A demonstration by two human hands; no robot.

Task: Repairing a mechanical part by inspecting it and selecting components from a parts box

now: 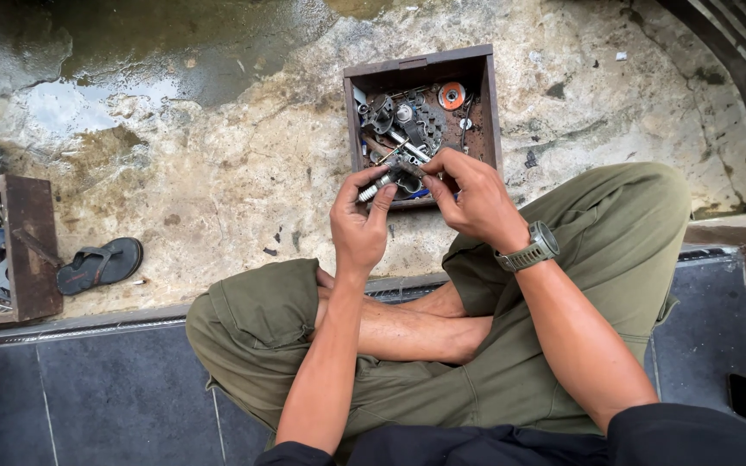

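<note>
I sit cross-legged on a dark tiled step (131, 388), my olive trousers (580, 259) bunched at the knees and my bare shins crossed beneath my forearms. A grey-green wristwatch (530, 250) sits on my right wrist. Just past my knees my left hand (357, 220) is clamped round a small metal part (390, 179), thumb and fingers pinching its silvery, threaded-looking end. My right hand (472, 194) grips the other side of the same part, fingertips curled over its darker body; what kind of part it is I cannot quite make out from here. The part hangs over the near edge of an open wooden box (489, 103) resting on the rough, stained concrete ground (243, 164). Inside the box lie gears, a sprocket-like piece, bolts and an orange disc (452, 95). Off to my left lie a dark sandal (98, 264) and another wooden tray of tools (29, 246). Farther out, the concrete is wet.
</note>
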